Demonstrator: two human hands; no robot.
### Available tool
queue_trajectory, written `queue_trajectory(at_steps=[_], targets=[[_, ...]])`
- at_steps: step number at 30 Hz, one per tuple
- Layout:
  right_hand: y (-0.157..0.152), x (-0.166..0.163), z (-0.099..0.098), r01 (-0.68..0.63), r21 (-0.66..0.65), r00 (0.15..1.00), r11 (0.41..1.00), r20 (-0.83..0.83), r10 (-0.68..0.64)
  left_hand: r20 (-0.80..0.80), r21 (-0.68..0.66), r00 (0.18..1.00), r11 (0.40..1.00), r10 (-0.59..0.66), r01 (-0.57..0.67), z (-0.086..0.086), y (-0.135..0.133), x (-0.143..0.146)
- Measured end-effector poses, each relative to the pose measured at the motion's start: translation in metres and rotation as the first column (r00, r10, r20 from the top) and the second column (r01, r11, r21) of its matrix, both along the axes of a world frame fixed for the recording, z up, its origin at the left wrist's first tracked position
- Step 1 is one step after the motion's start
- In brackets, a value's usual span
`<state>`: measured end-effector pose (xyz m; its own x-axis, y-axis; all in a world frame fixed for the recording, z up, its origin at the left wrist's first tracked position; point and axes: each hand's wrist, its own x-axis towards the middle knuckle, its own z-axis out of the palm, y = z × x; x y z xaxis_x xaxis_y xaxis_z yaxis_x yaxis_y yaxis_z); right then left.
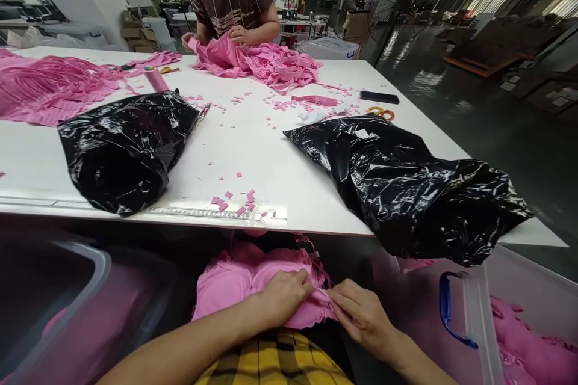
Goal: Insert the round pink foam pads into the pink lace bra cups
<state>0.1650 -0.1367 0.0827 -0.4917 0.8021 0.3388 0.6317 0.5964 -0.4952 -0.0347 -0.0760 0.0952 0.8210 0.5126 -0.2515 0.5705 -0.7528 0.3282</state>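
A pink padded bra (226,289) with ruffled edging lies in my lap, below the table's front edge. Across its right cup rests my left hand (284,296), fingers curled down onto the fabric and closed on it. My right hand (359,311) pinches the bra's right edge between thumb and fingers. Thin pink straps (318,264) hang behind the cups, partly in shadow. The fingertips of my left hand are partly hidden in the cloth.
Black plastic bags (129,150) (406,186) lie on the white table (253,138), among pink scraps (244,204). Plastic bins (483,319) (102,264) flank me. Opposite, a person (239,12) handles a pink garment pile (280,66). Scissors (382,113) and a dark phone-like object (379,97) lie right.
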Motion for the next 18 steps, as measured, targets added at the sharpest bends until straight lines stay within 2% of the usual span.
queue_trajectory(at_steps=[5, 10, 15, 18], targets=[[0.009, -0.001, -0.005, -0.037, 0.118, 0.999, 0.992, 0.030, 0.033, -0.066, -0.003, 0.998, 1.000, -0.016, 0.015, 0.004, 0.000, 0.003], [0.016, -0.002, -0.010, -0.119, 0.237, 0.993, 0.964, 0.027, 0.116, -0.025, -0.048, 0.999, 0.998, 0.032, -0.033, 0.017, -0.001, -0.011], [0.026, -0.001, -0.009, -0.291, 0.291, 0.957, 0.911, 0.100, 0.274, 0.039, -0.012, 0.996, 0.997, -0.081, 0.082, 0.017, -0.004, -0.022], [0.033, -0.005, -0.007, -0.327, 0.308, 0.945, 0.894, 0.113, 0.307, 0.062, 0.022, 0.991, 0.993, -0.121, 0.120, 0.014, -0.003, -0.021]])
